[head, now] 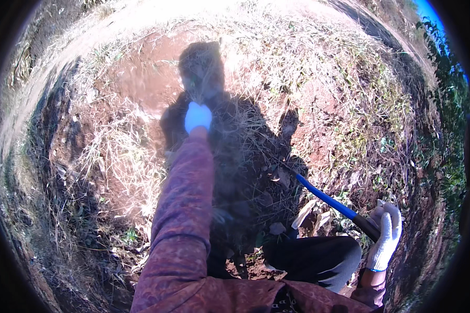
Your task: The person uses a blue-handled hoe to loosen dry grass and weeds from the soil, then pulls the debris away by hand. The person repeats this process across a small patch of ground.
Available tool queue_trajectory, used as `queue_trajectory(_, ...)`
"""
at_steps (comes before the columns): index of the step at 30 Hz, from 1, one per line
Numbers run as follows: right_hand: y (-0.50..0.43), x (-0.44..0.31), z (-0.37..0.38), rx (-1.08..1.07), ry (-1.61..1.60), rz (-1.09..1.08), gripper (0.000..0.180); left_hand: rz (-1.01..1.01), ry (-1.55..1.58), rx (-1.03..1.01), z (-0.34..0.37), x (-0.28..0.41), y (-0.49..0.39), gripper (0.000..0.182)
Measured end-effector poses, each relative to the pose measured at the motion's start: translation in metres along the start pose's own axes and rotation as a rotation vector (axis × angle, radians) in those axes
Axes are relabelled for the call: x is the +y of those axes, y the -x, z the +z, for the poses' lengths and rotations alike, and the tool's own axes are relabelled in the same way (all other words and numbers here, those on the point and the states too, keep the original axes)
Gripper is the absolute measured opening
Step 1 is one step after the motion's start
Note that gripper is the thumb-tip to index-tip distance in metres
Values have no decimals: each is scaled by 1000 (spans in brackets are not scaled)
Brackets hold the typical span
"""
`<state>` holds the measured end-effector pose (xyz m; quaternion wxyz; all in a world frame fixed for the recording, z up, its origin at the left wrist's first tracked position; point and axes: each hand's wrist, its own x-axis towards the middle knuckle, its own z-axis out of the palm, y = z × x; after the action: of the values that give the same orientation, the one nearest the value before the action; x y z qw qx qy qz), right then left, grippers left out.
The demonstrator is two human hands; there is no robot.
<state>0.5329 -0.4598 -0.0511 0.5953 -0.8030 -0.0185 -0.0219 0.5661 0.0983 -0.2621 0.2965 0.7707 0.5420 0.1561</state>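
Observation:
My left hand (198, 116), in a white glove, reaches forward over ground strewn with dry grass. It is washed out by glare and its fingers point away, so what it holds is hidden. My right hand (387, 229), in a white knit glove, is at the lower right, closed around the black grip of a blue-handled tool (326, 198). The tool's shaft slants forward and left, and its far end is lost in dark shadow near the soil. Dry grass (254, 121) lies scattered between my hands.
My bent knee (317, 256) in dark trousers is beside the tool. Pale dry leaves (303, 214) lie under the shaft. Bare reddish soil (149, 78) shows ahead at left, green weeds (352, 144) at right, and a leafy bush (450, 117) at the right edge. My shadow darkens the middle.

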Motion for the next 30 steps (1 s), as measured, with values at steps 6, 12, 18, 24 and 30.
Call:
queue_trajectory(6, 12, 7, -1, -38, -85, 9, 33, 231, -112, -108, -25, -24, 20, 36)
queue_trajectory(12, 32, 15, 0, -147, -106, -75, 25, 458, -354, -230, -56, -51, 69, 32)
queue_trajectory(18, 58, 29, 1, -190, -41, -84, 23, 646, -556, -285, -115, -105, 110, 23)
queue_trajectory(24, 68, 38, 8, -303, -114, -165, 20, 495, -824, -391, -184, -182, 166, 22)
queue_trajectory(30, 54, 23, 18, -286, -64, -185, 18, 333, -879, -403, -215, -309, 192, 22)
